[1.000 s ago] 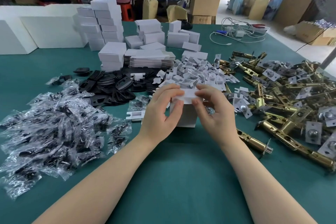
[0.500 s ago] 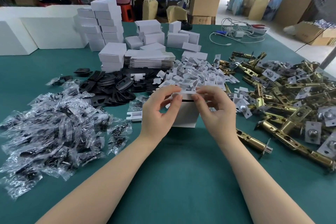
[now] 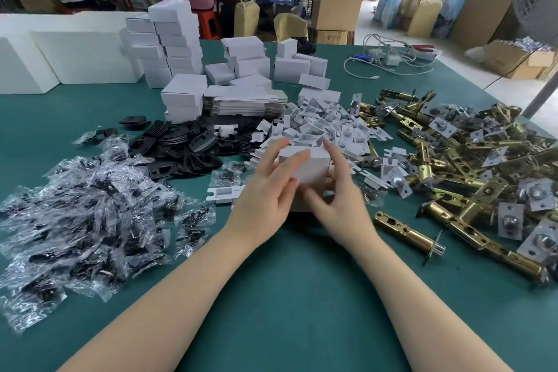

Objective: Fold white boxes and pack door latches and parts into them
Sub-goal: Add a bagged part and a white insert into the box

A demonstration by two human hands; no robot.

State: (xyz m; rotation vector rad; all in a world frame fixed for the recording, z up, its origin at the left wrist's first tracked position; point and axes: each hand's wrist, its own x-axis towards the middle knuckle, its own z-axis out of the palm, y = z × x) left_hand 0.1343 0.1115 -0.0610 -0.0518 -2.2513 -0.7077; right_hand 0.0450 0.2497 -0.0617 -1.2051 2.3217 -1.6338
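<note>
Between both hands (blurred): white box

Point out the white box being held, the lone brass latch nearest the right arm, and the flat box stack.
white box (image 3: 311,167), head view, front face.
brass latch (image 3: 404,231), head view, mid barrel.
flat box stack (image 3: 244,103), head view, front edge.
</note>
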